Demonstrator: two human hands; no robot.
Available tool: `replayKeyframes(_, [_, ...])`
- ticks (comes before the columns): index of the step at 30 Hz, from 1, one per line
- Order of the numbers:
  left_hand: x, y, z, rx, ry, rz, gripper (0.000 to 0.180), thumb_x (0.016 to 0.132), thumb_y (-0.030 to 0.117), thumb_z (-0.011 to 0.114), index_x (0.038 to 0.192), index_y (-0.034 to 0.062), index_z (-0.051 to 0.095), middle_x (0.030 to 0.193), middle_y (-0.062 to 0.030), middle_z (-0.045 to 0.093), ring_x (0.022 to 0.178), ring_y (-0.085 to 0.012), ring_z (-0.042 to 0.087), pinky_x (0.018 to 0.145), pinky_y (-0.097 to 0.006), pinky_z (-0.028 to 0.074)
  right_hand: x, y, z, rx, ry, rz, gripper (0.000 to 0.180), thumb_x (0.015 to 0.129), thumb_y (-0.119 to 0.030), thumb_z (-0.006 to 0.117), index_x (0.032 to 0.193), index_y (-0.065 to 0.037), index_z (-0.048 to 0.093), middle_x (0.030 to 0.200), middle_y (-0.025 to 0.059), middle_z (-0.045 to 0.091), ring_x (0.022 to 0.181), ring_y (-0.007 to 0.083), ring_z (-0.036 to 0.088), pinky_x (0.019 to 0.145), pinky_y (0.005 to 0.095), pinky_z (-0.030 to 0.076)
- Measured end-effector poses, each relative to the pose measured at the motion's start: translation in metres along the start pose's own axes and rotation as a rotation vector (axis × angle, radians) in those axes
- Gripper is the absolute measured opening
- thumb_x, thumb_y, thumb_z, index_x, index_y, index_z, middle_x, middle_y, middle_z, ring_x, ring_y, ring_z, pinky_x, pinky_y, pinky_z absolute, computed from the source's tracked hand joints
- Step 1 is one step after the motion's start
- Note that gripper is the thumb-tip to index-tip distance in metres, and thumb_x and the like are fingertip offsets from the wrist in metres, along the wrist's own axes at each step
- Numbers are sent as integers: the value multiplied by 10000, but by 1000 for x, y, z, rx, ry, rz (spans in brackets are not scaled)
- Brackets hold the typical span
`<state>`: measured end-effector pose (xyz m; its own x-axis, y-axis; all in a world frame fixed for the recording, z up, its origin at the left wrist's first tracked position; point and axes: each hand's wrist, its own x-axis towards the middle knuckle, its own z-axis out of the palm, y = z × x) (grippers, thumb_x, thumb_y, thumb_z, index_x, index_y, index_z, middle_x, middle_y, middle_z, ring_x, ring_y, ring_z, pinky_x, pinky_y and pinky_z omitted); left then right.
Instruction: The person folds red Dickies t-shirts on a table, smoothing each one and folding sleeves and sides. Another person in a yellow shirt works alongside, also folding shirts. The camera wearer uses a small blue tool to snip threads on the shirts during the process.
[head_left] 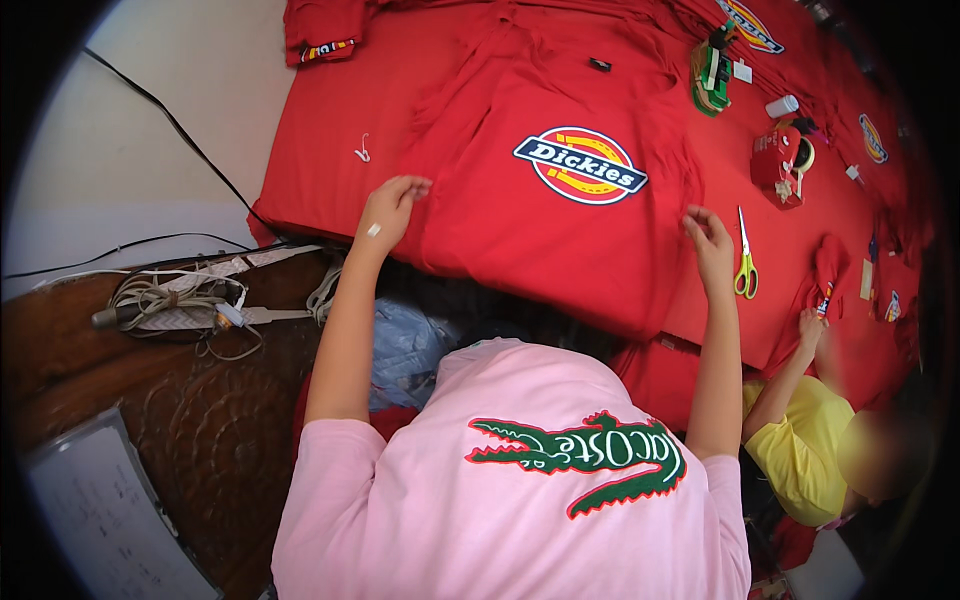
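Pink shirt [520, 500] up close, past it both hands, left hand [390, 212] and right hand [712, 240], rest loosely curled and empty on the soft, floppy red printed T-shirt [540, 210] spread over the red tabletop [320, 150], looks easiest to pinch at its side edges.

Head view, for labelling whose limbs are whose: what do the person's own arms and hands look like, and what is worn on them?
Both forearms are bare up to short pale pink sleeves of a T-shirt with a green, red-edged crocodile emblem. The left hand carries a small white plaster-like strip on its back. The right hand is bare, with no glove. I cannot make out rings or a watch.
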<state>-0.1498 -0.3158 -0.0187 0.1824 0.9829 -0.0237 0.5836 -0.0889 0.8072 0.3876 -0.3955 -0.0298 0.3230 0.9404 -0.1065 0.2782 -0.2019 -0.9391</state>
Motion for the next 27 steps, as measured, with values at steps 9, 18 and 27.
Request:
replayKeyframes(9, [105,23,63,294,-134,303,544,870,283,756,1353,57,651,1240,-194,700,1258,-322,604,1140,-445,379,79,31,52,14,-79,25,160,933,-137,777,971,-56,644,853,-47,570,790,52,500,698,216,413])
replayKeyframes(18, [171,-3,-12,177,-639,36,313,836,209,796,1059,25,677,973,-141,724,915,-235,697,844,-349,529,72,-15,20,-31,-226,153,189,946,-60,748,1059,-104,602,754,-120,499,710,2,475,684,176,376])
replayKeyframes(27, [183,8,47,-514,-600,-490,684,1008,463,674,1478,-6,511,1491,-121,571,1374,-226,541,1130,-371,444,119,-28,26,144,112,409,212,964,-251,762,1061,-67,726,889,-19,701,727,61,564,672,233,448])
